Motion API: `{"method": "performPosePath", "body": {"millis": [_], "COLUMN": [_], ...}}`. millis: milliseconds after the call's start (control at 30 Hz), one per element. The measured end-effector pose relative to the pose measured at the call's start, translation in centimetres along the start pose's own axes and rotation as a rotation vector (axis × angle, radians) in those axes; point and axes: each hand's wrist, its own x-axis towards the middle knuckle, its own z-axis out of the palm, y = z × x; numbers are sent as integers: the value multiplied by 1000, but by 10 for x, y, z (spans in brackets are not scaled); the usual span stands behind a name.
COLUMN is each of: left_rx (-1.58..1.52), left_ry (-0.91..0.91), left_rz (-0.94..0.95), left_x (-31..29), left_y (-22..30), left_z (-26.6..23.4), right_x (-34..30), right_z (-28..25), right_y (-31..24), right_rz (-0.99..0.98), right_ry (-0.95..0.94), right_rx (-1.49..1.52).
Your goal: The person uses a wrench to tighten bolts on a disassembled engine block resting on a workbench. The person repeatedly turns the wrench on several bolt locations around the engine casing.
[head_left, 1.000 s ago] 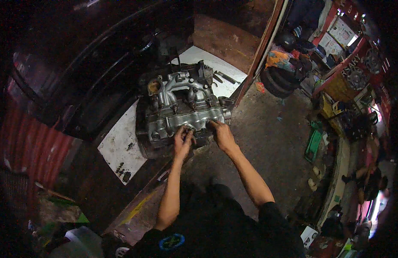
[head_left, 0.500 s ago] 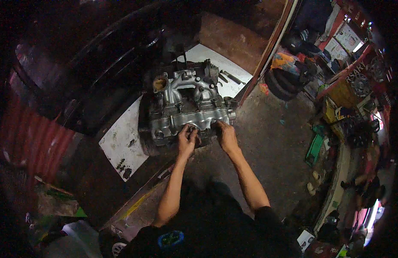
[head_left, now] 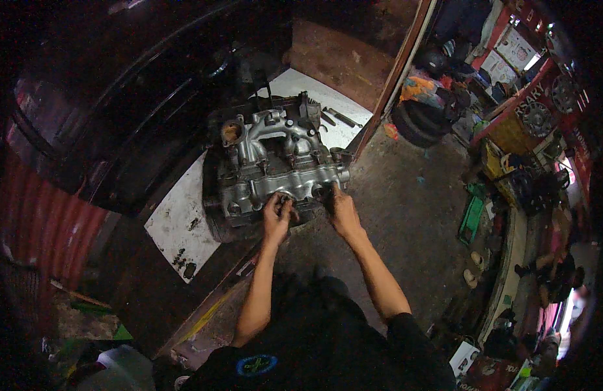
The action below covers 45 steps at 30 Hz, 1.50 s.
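A metal engine (head_left: 275, 153) lies in front of me, with a silver valve cover (head_left: 282, 184) along its near side and a curved intake manifold (head_left: 266, 128) above it. My left hand (head_left: 277, 216) is at the cover's near edge. Its thumb and fingers are pinched together, and whatever they hold is too small and dark to make out. Further right, my right hand (head_left: 341, 210) is closed against the cover's right part, beside a dark round opening. Its fingertips are mostly hidden, so what they grip does not show.
Under the engine is a white board (head_left: 178, 225) with small dark parts (head_left: 182, 259) on its near-left corner. Hand tools (head_left: 340, 118) lie on its far right. A brown wooden panel (head_left: 334, 62) stands behind. Across the floor are tires (head_left: 420, 124), a green object (head_left: 472, 214) and sandals (head_left: 474, 270).
The view has shifted slightly, so the engine sits a little further left in it. My right fingers have shifted a little on the cover; the left hand keeps its pinch at the edge.
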Motion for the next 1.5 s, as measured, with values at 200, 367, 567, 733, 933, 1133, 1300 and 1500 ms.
{"method": "performPosePath", "body": {"millis": [200, 367, 567, 733, 933, 1133, 1300, 1500], "left_rx": [-72, -129, -64, -37, -109, -66, -57, -43], "left_ry": [-67, -37, -47, -46, -30, -31, 1, 29], "left_rz": [55, 49, 24, 34, 81, 44, 29, 47], "left_x": [1, 0, -1, -1, -3, -1, -4, 0], "left_y": [4, 7, 9, 15, 3, 0, 12, -3], "left_z": [3, 6, 5, 8, 7, 4, 8, 5], "right_x": [-5, 5, 3, -12, -6, 12, 18, 12], "right_z": [4, -2, -25, -15, -20, -19, -5, -23], "right_y": [-1, -9, -15, 1, -7, -10, 3, -25], "right_rz": [77, 48, -56, -41, -106, -127, -142, -64], "right_ry": [-113, -290, -386, -249, -125, -135, -99, -183], "right_rx": [-251, -379, -402, -305, 96, 116, 93, -21]}}
